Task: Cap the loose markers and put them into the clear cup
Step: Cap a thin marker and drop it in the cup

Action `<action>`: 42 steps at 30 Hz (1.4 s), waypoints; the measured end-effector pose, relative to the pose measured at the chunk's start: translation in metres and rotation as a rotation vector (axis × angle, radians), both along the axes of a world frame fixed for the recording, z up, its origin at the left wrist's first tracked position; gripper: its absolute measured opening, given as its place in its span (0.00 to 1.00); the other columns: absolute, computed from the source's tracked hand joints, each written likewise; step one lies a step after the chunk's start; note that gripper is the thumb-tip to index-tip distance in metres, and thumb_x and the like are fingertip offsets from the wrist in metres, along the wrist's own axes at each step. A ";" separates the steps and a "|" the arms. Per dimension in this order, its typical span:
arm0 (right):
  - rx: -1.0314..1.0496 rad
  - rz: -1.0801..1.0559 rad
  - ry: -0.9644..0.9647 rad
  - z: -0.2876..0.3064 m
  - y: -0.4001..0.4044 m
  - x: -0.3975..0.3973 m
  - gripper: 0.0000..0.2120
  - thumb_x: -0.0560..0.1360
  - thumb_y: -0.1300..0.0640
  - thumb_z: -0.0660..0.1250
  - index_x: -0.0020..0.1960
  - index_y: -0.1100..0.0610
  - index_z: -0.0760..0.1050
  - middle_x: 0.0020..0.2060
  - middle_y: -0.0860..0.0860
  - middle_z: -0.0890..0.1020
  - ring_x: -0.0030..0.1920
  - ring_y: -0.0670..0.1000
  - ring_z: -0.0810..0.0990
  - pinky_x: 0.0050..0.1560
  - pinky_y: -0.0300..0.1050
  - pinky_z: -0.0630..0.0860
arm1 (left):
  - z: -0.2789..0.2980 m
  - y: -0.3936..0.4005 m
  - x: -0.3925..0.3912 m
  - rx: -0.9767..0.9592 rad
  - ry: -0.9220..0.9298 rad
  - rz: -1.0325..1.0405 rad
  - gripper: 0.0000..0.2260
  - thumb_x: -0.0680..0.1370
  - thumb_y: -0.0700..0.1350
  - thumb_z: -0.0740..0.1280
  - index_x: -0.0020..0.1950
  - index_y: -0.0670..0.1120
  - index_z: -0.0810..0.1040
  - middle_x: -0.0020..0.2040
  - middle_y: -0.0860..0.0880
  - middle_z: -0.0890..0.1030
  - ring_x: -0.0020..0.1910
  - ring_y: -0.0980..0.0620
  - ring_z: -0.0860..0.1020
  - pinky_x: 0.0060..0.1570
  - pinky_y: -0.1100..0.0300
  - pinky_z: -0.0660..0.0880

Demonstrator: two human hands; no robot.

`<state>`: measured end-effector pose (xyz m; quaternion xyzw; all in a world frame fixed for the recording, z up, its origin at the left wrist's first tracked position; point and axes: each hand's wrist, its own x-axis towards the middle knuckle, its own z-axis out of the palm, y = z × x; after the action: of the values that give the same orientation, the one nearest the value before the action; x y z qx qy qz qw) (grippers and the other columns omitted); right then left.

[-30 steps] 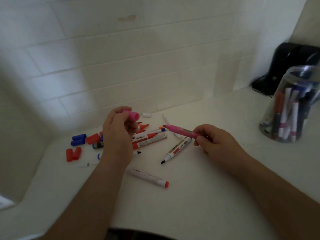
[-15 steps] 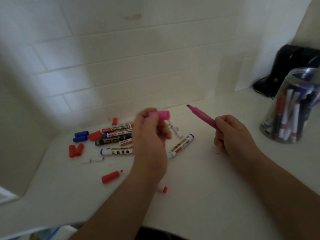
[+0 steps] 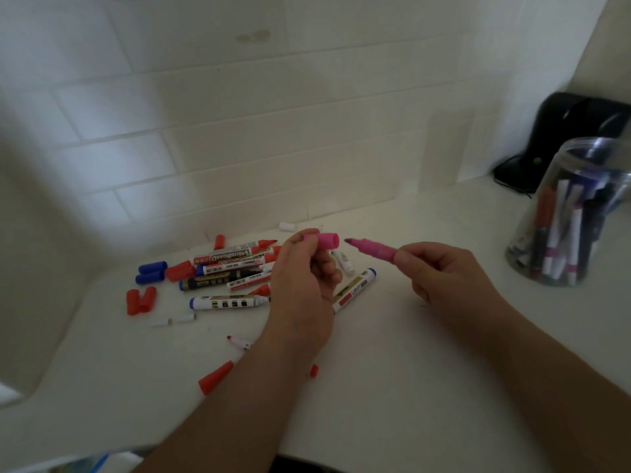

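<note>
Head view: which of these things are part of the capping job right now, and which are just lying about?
In the job:
left hand gripping pink cap
right hand gripping pink marker, uncapped
loose markers
loose caps
clear cup

Lying about:
black device by the wall

Clear glossy plastic cup (image 3: 577,213), matt pink plastic cap (image 3: 326,241), smooth white countertop (image 3: 392,387), glazed wall tiles (image 3: 273,138)

Dim, soft indoor light, shadowed left corner, wide-angle bending at edges, mild blur
</note>
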<state>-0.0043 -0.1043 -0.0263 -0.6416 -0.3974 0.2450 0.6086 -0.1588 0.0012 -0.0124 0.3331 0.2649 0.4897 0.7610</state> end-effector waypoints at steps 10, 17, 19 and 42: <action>-0.056 -0.045 -0.080 -0.008 0.003 0.002 0.06 0.75 0.48 0.75 0.47 0.50 0.85 0.26 0.40 0.76 0.28 0.41 0.71 0.35 0.39 0.68 | -0.007 -0.003 -0.001 0.369 0.308 -0.021 0.07 0.82 0.35 0.62 0.55 0.44 0.77 0.31 0.49 0.72 0.30 0.53 0.69 0.31 0.57 0.68; 0.006 -0.103 -0.087 0.001 0.002 0.007 0.03 0.78 0.52 0.73 0.49 0.45 0.83 0.31 0.50 0.73 0.28 0.50 0.70 0.29 0.45 0.68 | -0.002 0.008 0.019 0.609 0.449 -0.165 0.11 0.87 0.45 0.55 0.58 0.45 0.76 0.37 0.49 0.75 0.35 0.54 0.72 0.34 0.59 0.71; 0.016 -0.142 -0.124 0.002 0.001 0.006 0.03 0.78 0.52 0.72 0.47 0.44 0.82 0.30 0.50 0.74 0.28 0.49 0.70 0.28 0.42 0.68 | -0.003 0.010 0.027 0.652 0.449 -0.159 0.12 0.88 0.45 0.54 0.57 0.43 0.75 0.37 0.45 0.72 0.34 0.52 0.68 0.33 0.57 0.68; 0.097 -0.221 -0.343 0.009 0.001 -0.022 0.08 0.77 0.54 0.73 0.47 0.40 0.78 0.42 0.41 0.81 0.35 0.40 0.75 0.36 0.29 0.70 | 0.002 0.017 0.022 0.702 0.361 -0.305 0.11 0.88 0.45 0.52 0.53 0.40 0.69 0.31 0.49 0.67 0.29 0.53 0.62 0.30 0.55 0.61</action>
<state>-0.0267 -0.1033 -0.0174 -0.6835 -0.4336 0.0443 0.5855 -0.1368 0.0178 -0.0101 0.6877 0.1587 0.3658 0.6067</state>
